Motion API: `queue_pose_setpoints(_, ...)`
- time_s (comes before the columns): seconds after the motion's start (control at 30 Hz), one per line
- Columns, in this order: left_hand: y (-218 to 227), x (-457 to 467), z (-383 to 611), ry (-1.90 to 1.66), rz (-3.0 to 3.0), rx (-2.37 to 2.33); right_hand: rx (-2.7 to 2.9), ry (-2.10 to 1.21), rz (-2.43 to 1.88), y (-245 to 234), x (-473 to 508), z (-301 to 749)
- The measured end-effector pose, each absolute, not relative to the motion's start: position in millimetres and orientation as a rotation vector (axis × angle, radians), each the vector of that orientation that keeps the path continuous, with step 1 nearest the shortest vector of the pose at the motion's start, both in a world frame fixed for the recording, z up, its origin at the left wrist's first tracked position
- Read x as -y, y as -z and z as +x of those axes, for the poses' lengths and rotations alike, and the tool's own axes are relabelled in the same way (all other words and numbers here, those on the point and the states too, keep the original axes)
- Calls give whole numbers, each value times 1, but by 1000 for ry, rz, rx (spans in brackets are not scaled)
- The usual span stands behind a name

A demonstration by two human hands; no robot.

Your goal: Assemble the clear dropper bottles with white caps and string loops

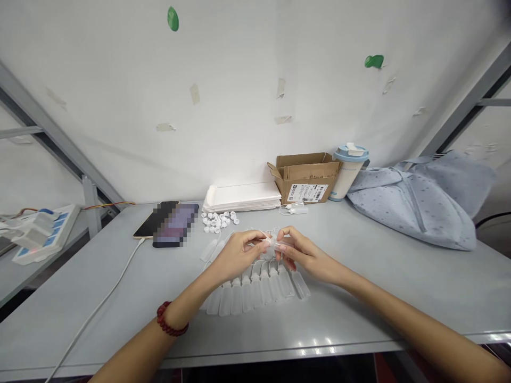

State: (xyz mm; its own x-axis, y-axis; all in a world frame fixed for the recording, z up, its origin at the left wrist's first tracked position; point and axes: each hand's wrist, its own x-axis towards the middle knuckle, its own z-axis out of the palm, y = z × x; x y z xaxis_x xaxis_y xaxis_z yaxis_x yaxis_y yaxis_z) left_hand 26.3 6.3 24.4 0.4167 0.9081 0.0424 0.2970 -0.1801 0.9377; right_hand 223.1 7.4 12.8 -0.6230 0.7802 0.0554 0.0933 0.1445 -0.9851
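Observation:
My left hand (235, 252) and my right hand (299, 250) meet above the middle of the grey table (379, 282). Both pinch one small clear plastic tube (273, 243) between their fingertips. Right below the hands lies a row of several clear plastic tubes (255, 287), side by side. A little pile of small white caps (217, 221) sits just beyond my left hand. I wear a red bead bracelet (170, 322) on the left wrist.
Two phones (170, 226) lie at back left, one on a white cable (99, 303). A stack of white trays (241, 198), a cardboard box (305, 178), a lidded cup (348, 170) and a blue-grey bag (419, 197) line the wall. A power strip (40, 231) sits far left.

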Motion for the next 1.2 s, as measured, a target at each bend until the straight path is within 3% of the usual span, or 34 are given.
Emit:
queue_pose_setpoints(0.2, -23, -5, 28, -728, 1690, -1115, 1968, -1349, -888, -9, -6, 223)
queue_pose_setpoints(0.4, -25, -6, 28, -754, 1630, -1175, 2274, -438, -934, 5, -11, 227)
queue_pose_setpoints(0.53, -25, -6, 28, -731, 1630, -1134, 2281, -202, -826, 8, -12, 227)
queue_pose_setpoints(0.67, -24, -5, 29, -737, 1627, -1082, 2235, -280, -829, 5, -10, 226)
queue_pose_setpoints(0.97, -24, 2, 34, -864, 1805, -1109, 1995, -982, -1027, -14, -7, 223)
queue_pose_setpoints(1.2, -25, -3, 30, -758, 1716, -1146, 2133, -731, -942, -18, -8, 226)
